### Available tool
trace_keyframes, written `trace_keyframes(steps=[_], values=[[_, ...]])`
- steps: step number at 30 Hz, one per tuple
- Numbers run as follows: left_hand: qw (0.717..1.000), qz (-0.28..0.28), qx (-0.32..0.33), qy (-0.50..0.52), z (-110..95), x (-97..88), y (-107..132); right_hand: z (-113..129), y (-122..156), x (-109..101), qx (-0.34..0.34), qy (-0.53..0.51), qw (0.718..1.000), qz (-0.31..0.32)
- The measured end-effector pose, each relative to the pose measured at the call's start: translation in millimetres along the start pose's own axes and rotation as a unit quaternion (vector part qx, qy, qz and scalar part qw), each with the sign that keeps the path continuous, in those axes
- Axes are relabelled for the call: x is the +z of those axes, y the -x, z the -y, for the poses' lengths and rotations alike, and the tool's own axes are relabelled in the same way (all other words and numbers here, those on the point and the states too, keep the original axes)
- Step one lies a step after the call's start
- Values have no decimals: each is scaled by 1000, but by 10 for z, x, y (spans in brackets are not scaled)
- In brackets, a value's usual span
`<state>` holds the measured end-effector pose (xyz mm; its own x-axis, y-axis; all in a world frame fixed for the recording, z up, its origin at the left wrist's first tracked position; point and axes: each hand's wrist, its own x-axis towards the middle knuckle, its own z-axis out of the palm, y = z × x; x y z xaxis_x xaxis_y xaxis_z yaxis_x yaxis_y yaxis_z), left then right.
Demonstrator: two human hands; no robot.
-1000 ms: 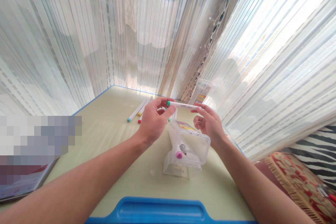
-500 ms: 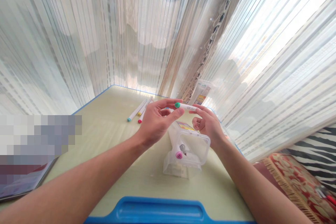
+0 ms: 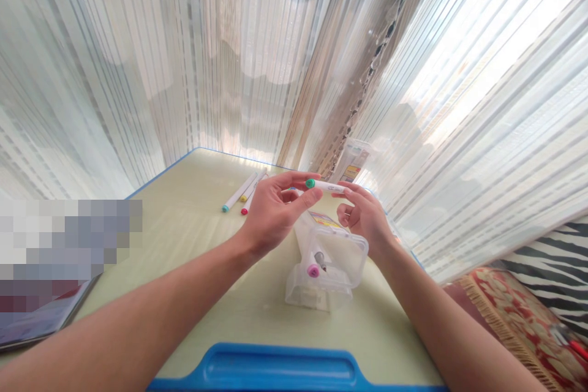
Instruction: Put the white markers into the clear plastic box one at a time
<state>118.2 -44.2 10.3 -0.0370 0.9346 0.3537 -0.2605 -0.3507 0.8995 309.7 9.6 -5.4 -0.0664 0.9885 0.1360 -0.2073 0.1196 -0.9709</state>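
A white marker with a green cap end (image 3: 327, 186) is held level above the table between my two hands. My left hand (image 3: 285, 203) pinches its green end between thumb and fingers. At the other end, the fingertips of my right hand (image 3: 362, 211) grip the white barrel. Below them a clear plastic case (image 3: 337, 257) lies on its side, its opening facing me. Inside it are a pink-ended marker (image 3: 313, 271) and a grey-ended marker (image 3: 319, 257). Beyond my left hand lie several white markers, among them one with a teal end (image 3: 225, 209) and a red-ended one (image 3: 244, 212).
The pale green table (image 3: 169, 226) has a blue rim and a blue moulded handle (image 3: 280, 367) at its front edge. Another clear case (image 3: 353, 162) stands at the back. A tablet-like screen (image 3: 55, 318) lies at left, partly blurred out. Curtains (image 3: 257, 43) hang behind.
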Motion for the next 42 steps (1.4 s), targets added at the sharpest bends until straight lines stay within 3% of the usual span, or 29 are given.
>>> trace_keyframes(steps=[5,10,20,31,42], values=[[998,-55,-13,-19,83,-60,-83,-11,-15,-12,-33,10,999,-5],[992,-90,-77,-36,172,-116,-164,39,9,7,-55,-12,998,8],[980,-79,-181,-23,201,-191,-192,192,178,83,-49,-25,987,152],[981,-53,-182,-29,279,-212,-197,229,180,58,-51,-22,983,174],[981,-69,-182,-23,255,-185,-194,209,173,54,-58,-29,985,159]])
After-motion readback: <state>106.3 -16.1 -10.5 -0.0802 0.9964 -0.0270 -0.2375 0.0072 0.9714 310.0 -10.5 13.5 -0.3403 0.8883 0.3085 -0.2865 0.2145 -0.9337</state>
